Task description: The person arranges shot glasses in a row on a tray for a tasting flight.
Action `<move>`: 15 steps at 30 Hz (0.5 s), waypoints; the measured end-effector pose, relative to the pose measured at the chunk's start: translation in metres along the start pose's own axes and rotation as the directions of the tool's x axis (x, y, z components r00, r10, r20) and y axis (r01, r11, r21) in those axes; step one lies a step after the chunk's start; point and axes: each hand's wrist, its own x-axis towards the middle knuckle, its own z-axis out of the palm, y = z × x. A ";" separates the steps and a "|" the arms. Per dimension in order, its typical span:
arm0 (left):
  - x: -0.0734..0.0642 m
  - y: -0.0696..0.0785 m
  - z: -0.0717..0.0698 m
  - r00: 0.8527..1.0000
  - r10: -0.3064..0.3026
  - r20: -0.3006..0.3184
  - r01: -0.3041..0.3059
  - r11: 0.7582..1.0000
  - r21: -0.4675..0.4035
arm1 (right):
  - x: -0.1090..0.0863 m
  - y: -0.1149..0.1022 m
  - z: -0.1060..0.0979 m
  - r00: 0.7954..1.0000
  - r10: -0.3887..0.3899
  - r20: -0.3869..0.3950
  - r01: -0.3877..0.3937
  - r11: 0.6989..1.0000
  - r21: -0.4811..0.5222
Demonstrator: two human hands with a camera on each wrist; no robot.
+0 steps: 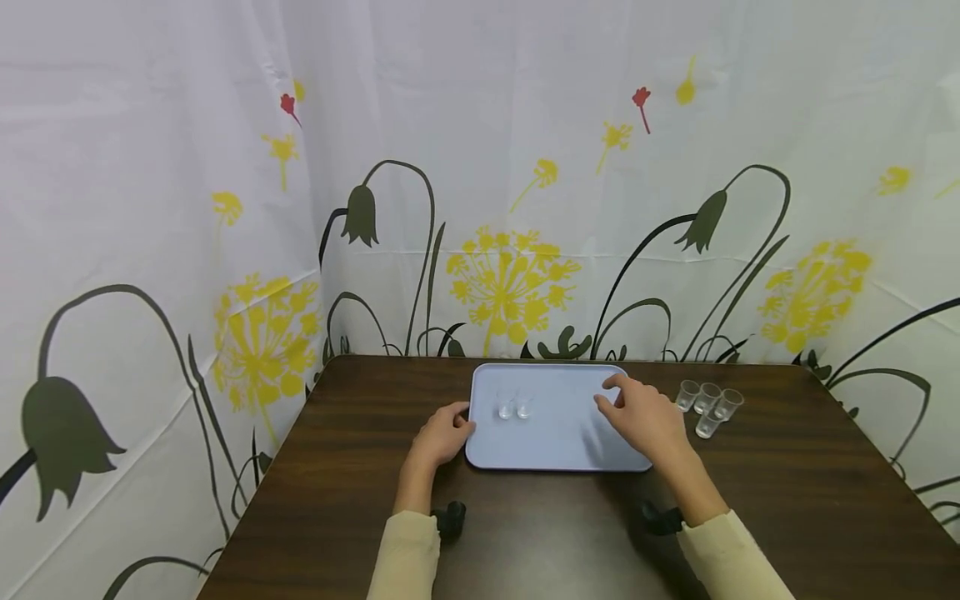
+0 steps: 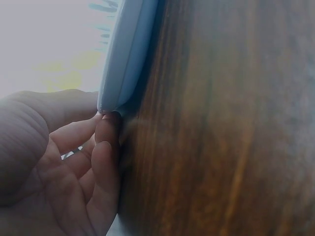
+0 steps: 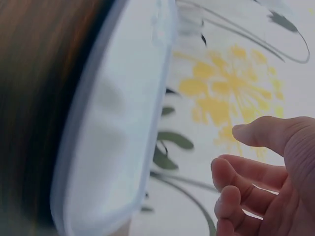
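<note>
A light blue rectangular tray [image 1: 558, 450] lies on the table, with two small clear shot glasses [image 1: 522, 407] standing side by side on its left half. My left hand [image 1: 441, 435] holds the tray's left edge; in the left wrist view the thumb lies against the rim and the fingers [image 2: 106, 128] meet it from below. Above the tray's right side hovers my right hand [image 1: 643, 417]. Its thumb and fingers are apart and loosely bent, with nothing between them, as the right wrist view also shows for that hand [image 3: 261, 182].
Several more clear shot glasses [image 1: 707, 398] stand close together on the dark wooden table [image 1: 525, 533], right of the tray. A white curtain [image 1: 480, 108] with printed flowers hangs behind the table and along its left side. Each wrist wears a black band [image 1: 450, 521].
</note>
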 end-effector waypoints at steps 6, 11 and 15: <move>0.007 -0.003 0.006 1.000 0.024 0.013 -0.024 1.000 -0.001 | -0.010 0.044 -0.035 0.998 0.065 -0.016 -0.064 0.997 0.040; 0.007 -0.005 0.005 1.000 -0.001 0.006 0.000 1.000 0.005 | -0.015 0.074 -0.054 0.989 0.140 0.045 -0.142 0.987 0.068; 0.002 0.000 0.002 1.000 -0.021 0.002 0.021 1.000 0.000 | -0.016 0.095 -0.065 0.976 0.193 0.101 -0.199 0.978 0.058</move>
